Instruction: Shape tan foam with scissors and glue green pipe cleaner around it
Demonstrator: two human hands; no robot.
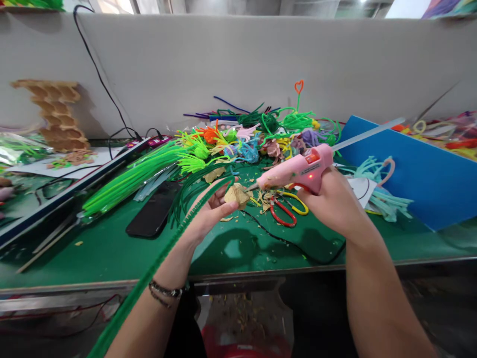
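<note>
My left hand (pixel 210 206) pinches a small tan cup-like piece (pixel 236 195), which looks like moulded cardboard. A long dark green pipe cleaner (pixel 167 252) runs from near that piece back along my left forearm; how it is held is hard to make out. My right hand (pixel 333 199) is wrapped round the handle of a pink hot glue gun (pixel 298 170). Its nozzle points left and its tip is at the tan piece. A clear glue stick (pixel 368 134) juts from the gun's rear. Red-and-yellow-handled scissors (pixel 285 211) lie beneath the gun among tan scraps.
Coloured pipe cleaners (pixel 246 141) are heaped at the back. Bright green ones (pixel 130 179) and a black phone (pixel 151 211) lie at left. A blue board (pixel 410 174) leans at right, near a light teal bundle (pixel 387 194). A black cord (pixel 276 241) crosses the green tabletop (pixel 122 261).
</note>
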